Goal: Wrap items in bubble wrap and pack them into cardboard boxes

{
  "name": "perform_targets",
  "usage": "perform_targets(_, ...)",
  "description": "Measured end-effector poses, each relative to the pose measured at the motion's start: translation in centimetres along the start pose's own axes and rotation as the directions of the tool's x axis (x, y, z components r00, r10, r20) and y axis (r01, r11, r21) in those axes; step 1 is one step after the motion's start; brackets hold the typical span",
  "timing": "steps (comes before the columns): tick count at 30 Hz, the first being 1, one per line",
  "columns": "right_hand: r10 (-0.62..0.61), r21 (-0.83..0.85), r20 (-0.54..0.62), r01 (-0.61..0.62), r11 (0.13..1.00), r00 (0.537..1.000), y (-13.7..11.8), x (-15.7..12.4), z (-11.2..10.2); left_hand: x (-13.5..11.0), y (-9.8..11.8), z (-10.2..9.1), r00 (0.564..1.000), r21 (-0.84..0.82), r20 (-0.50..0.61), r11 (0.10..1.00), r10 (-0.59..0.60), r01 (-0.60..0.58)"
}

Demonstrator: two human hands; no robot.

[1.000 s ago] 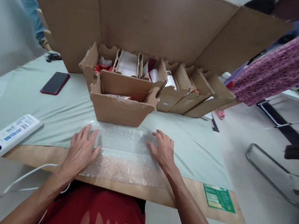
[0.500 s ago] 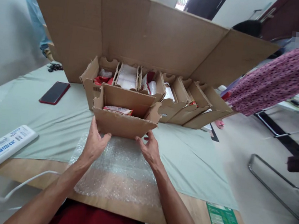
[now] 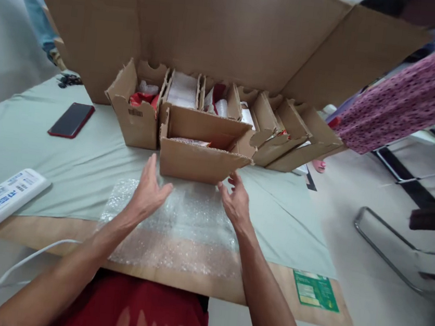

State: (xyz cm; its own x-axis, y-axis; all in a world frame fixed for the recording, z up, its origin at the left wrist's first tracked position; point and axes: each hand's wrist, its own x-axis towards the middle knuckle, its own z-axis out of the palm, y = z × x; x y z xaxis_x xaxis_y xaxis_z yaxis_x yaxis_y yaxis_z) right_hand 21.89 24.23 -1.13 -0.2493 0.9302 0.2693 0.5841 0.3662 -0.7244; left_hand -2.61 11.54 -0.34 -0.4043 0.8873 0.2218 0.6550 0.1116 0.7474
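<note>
An open cardboard box (image 3: 197, 163) stands on the cloth before me, with a colourful packet (image 3: 192, 142) showing inside. My left hand (image 3: 149, 189) is off the box's left side, fingers stretched and thumb apart, holding nothing. By the lower right corner of the box is my right hand (image 3: 236, 199), its thumb and fingers spread. Whether its thumb tip still touches the cardboard, I cannot tell. Bubble wrap (image 3: 177, 237) lies flat between my forearms, in front of the box.
Behind stands a row of several open cardboard boxes (image 3: 137, 130) with wrapped items, backed by a tall cardboard panel (image 3: 216, 32). A phone (image 3: 72, 119) and a white power strip (image 3: 4, 201) lie left. A green printed sheet (image 3: 316, 290) is at front right. A person in pink patterned clothing (image 3: 413, 96) stands right.
The box has shifted right along the row, uncovering the leftmost box's front. My left hand has come away from it, and my right hand has loosened. The view has tipped downward.
</note>
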Motion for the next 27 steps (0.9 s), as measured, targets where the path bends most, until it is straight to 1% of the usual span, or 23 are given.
perform_targets(1, -0.034, -0.039, -0.018, 0.033, 0.999, 0.999, 0.3, -1.2, -0.6, -1.2, -0.6, -0.9, 1.0, 0.061, 0.014, 0.998, -0.017, 0.016)
perform_targets(2, -0.074, -0.084, -0.017, 0.072, 0.994, 0.997, 0.4, -2.6, -1.1, -2.6, -1.1, -1.8, 0.999, 0.129, 0.037, 0.992, -0.013, 0.008)
perform_targets(3, -0.119, -0.127, 0.007, 0.119, 0.985, 0.993, 0.4, -4.0, -1.5, -4.0, -1.5, -2.4, 0.997, 0.195, 0.071, 0.981, 0.008, -0.022)
perform_targets(4, -0.167, -0.165, 0.056, 0.174, 0.971, 0.984, 0.1, -5.4, -1.6, -5.4, -1.7, -2.8, 0.992, 0.25, 0.119, 0.965, 0.047, -0.076)
perform_targets(5, -0.212, -0.197, 0.122, 0.233, 0.952, 0.97, -0.4, -6.7, -1.5, -6.8, -1.9, -2.9, 0.982, 0.296, 0.17, 0.946, 0.085, -0.133)
perform_targets(7, -0.266, -0.25, 0.272, 0.335, 0.908, 0.925, -1.7, -8.8, -0.6, -9.1, -1.9, -2.4, 0.953, 0.378, 0.271, 0.896, 0.134, -0.233)
perform_targets(9, -0.272, -0.3, 0.399, 0.405, 0.864, 0.876, -2.8, -10.3, 0.8, -10.6, -2.0, -1.7, 0.925, 0.447, 0.351, 0.842, 0.144, -0.301)
perform_targets(10, -0.262, -0.324, 0.439, 0.424, 0.846, 0.859, -3.0, -10.8, 1.3, -10.9, -2.1, -1.5, 0.915, 0.473, 0.377, 0.82, 0.142, -0.322)
perform_targets(11, -0.247, -0.351, 0.459, 0.429, 0.832, 0.853, -3.0, -11.1, 1.6, -11.1, -2.4, -1.5, 0.909, 0.493, 0.395, 0.803, 0.136, -0.335)
perform_targets(12, -0.226, -0.382, 0.459, 0.42, 0.823, 0.859, -2.6, -11.4, 1.6, -11.1, -2.9, -1.8, 0.906, 0.508, 0.403, 0.792, 0.129, -0.338)
perform_targets(14, -0.171, -0.46, 0.405, 0.362, 0.811, 0.898, -1.2, -11.8, 0.8, -10.8, -3.9, -2.9, 0.916, 0.537, 0.391, 0.784, 0.094, -0.31)
perform_targets(16, -0.12, -0.531, 0.316, 0.28, 0.8, 0.941, 0.7, -12.3, -0.8, -10.6, -5.1, -4.5, 0.938, 0.574, 0.343, 0.782, 0.039, -0.242)
perform_targets(17, -0.103, -0.554, 0.276, 0.245, 0.795, 0.956, 1.6, -12.5, -1.7, -10.6, -5.5, -5.3, 0.949, 0.59, 0.315, 0.782, 0.009, -0.203)
perform_targets(19, -0.083, -0.579, 0.214, 0.195, 0.792, 0.973, 3.0, -13.1, -3.4, -10.4, -6.1, -6.7, 0.967, 0.609, 0.251, 0.785, -0.05, -0.117)
perform_targets(21, -0.076, -0.585, 0.163, 0.158, 0.795, 0.984, 3.5, -13.5, -4.4, -10.0, -6.1, -7.5, 0.98, 0.609, 0.172, 0.792, -0.096, -0.029)
perform_targets(23, -0.088, -0.577, 0.124, 0.144, 0.804, 0.988, 3.1, -13.5, -4.5, -9.2, -5.6, -7.5, 0.989, 0.592, 0.096, 0.805, -0.109, 0.031)
perform_targets(24, -0.104, -0.568, 0.118, 0.153, 0.809, 0.988, 2.6, -13.3, -4.2, -8.8, -5.2, -7.1, 0.992, 0.581, 0.077, 0.813, -0.101, 0.038)
perform_targets(25, -0.124, -0.555, 0.128, 0.175, 0.814, 0.984, 2.1, -13.1, -3.7, -8.3, -4.7, -6.7, 0.993, 0.571, 0.087, 0.821, -0.085, 0.02)
perform_targets(27, -0.169, -0.519, 0.198, 0.249, 0.817, 0.966, 0.9, -12.6, -2.4, -7.6, -4.0, -5.6, 0.982, 0.553, 0.183, 0.83, -0.044, -0.066)
